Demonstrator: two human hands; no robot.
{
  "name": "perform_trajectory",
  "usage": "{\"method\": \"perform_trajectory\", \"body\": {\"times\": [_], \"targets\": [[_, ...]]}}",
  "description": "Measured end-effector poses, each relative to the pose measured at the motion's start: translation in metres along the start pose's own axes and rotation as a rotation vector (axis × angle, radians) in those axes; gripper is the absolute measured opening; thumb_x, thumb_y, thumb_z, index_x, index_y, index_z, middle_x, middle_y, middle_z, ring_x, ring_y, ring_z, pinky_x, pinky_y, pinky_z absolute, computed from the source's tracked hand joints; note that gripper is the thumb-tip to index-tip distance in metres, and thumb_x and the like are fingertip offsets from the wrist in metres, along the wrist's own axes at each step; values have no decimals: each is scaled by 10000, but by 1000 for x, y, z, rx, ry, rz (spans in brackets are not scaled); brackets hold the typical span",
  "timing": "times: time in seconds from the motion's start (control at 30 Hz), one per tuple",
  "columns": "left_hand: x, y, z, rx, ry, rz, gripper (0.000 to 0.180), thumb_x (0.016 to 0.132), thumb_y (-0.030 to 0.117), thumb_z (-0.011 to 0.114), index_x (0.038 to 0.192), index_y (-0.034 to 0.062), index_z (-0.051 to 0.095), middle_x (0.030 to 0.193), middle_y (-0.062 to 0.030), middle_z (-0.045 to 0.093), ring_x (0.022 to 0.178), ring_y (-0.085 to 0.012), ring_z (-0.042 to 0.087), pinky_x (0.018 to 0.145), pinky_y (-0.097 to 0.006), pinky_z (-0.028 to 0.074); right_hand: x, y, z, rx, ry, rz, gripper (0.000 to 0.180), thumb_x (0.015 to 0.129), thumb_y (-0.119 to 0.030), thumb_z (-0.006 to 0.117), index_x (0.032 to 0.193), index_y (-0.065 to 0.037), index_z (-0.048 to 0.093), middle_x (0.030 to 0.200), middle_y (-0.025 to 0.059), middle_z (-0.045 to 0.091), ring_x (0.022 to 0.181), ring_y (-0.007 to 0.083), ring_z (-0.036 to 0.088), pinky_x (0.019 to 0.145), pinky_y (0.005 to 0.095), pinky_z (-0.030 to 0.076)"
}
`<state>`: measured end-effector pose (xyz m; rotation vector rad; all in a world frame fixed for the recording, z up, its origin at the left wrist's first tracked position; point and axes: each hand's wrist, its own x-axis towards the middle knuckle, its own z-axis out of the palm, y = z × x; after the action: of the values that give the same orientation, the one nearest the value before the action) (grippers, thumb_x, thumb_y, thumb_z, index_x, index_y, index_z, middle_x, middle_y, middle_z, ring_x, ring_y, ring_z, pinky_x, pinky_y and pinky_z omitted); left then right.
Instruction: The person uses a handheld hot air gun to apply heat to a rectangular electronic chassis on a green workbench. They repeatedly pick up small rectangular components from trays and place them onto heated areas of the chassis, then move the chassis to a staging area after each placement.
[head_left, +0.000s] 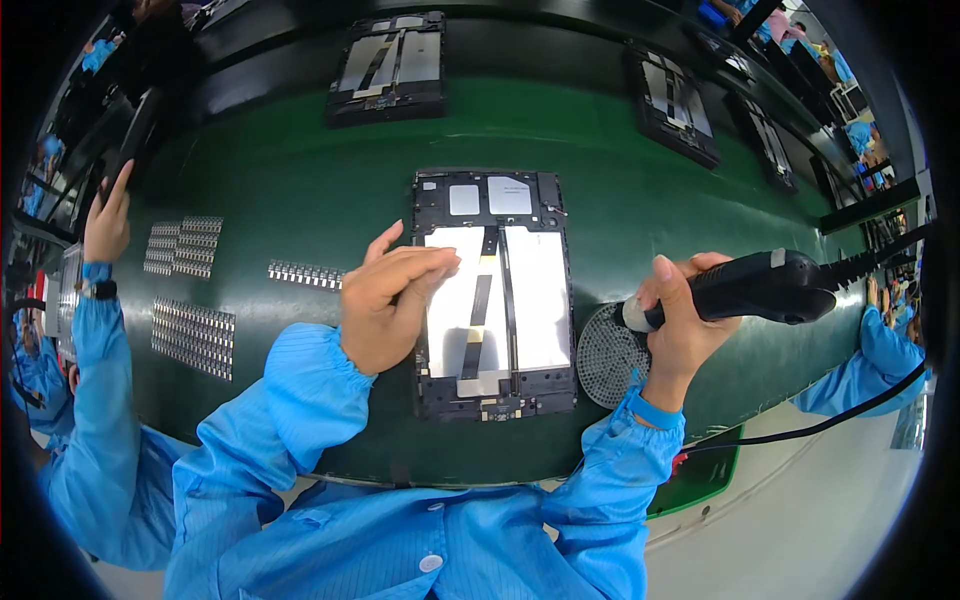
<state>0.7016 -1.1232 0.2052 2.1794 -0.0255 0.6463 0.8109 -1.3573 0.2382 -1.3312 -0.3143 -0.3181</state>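
An opened tablet, with silver battery panels and a dark ribbon cable in a black frame, lies on the green bench mat in front of me. My left hand hovers at its left edge, fingers loosely bent and apart, with nothing visible in them. Wrapped in my right hand is a black corded electric screwdriver. Its pale nose points at a round grey perforated plate right of the tablet; the tip itself is hard to make out.
Sheets of small metal pieces lie at left, with a shorter strip nearer my left hand. More opened tablets stand along the back. A co-worker's hand reaches in from the left. A black cable crosses at lower right.
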Motion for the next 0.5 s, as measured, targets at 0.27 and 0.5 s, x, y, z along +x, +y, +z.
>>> {"method": "perform_trajectory", "body": {"times": [0.27,0.5], "targets": [[0,0,-10,-68,9,-112,126,852,2,576,970,-24,611,928,-110,691,908,-190,654,1017,-406,360,4,3,-10,10,-21,-2,330,712,78,710,940,-21,491,612,53,566,484,113,540,456,231,435],[-11,-27,-43,-28,74,-48,156,744,-53,672,894,-10,665,958,-116,637,887,-184,622,785,-277,501,-14,-15,11,-41,74,-7,362,711,82,674,1003,-12,483,645,62,558,517,121,521,510,263,450]]}}
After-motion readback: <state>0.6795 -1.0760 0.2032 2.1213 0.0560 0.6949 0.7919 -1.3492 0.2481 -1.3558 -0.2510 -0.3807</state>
